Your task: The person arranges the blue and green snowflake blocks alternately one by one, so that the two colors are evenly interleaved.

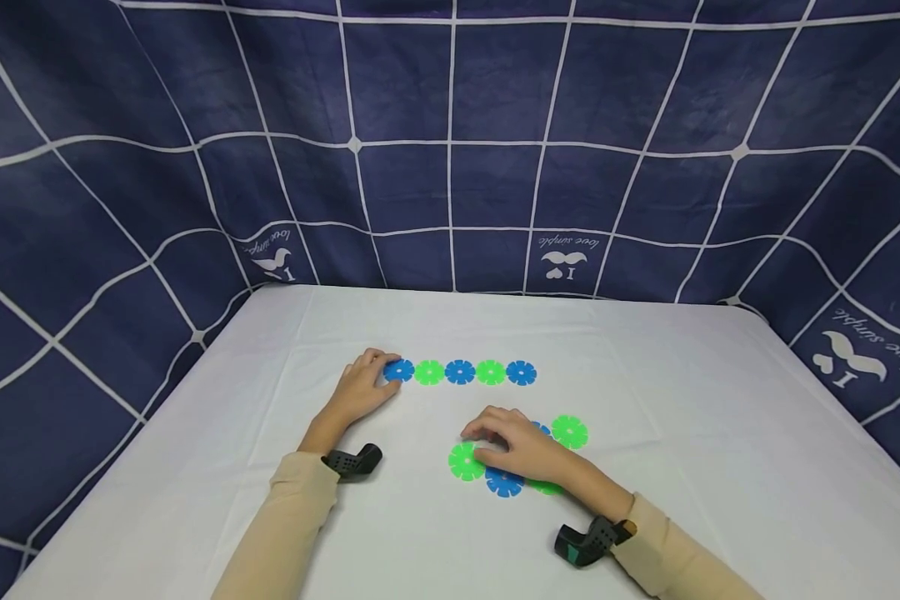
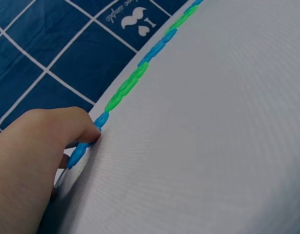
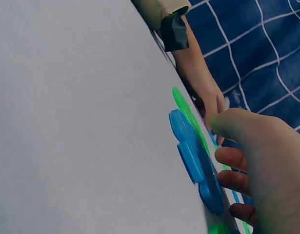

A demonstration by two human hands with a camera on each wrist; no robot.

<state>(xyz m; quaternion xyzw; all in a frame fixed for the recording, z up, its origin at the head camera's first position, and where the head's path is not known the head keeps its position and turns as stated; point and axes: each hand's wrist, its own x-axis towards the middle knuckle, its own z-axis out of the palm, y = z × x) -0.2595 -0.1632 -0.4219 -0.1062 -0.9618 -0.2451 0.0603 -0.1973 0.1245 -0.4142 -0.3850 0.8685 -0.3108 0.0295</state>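
Observation:
A straight row of notched plastic snowflake discs, blue and green by turns, lies flat across the table. At its left end my left hand (image 1: pixel 357 389) pinches the blue disc (image 1: pixel 399 371) between thumb and fingers; the left wrist view shows the thumb on this blue disc's near edge (image 2: pixel 77 156). My right hand (image 1: pixel 523 446) is over a looser group of discs, fingers bent and nothing visibly held. Its thumb is close to a green disc (image 1: pixel 465 462); contact cannot be told. A blue disc (image 1: pixel 504 482) and another green disc (image 1: pixel 546 487) lie partly under that hand.
Beyond the right hand lie a half-hidden blue disc (image 1: pixel 542 428) and a green disc (image 1: pixel 570 432). The row's right end is a blue disc (image 1: pixel 522 372). A white cloth (image 1: pixel 405 533) covers the table. Dark blue gridded fabric (image 1: pixel 495 192) hangs behind and beside it.

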